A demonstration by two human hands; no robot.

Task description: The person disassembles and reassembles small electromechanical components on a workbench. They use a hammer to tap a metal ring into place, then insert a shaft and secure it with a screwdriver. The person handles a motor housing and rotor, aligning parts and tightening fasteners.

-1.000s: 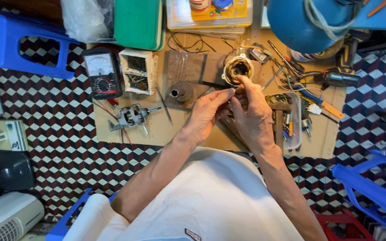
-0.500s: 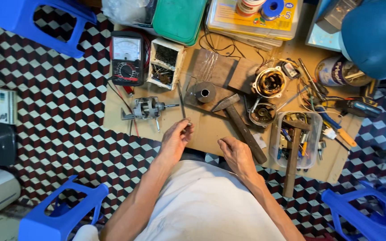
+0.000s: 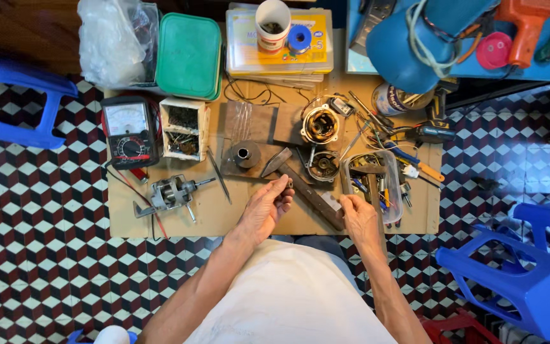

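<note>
Checkered floor tiles surround a low wooden board (image 3: 160,223) crowded with tools. On it, the left hand (image 3: 267,207) pinches a small metal part (image 3: 289,185) (too small to identify) between its fingertips, just beside a hammer (image 3: 307,191). The right hand (image 3: 359,220) rests curled against a clear plastic tray (image 3: 350,167); whether it grips anything is unclear.

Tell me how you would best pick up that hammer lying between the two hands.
Probably by the dark handle of the hammer, which runs diagonally toward the right hand. Its lower end lies bare on the board, so come from above on that near side; the metal head sits close against the motor parts.
</note>
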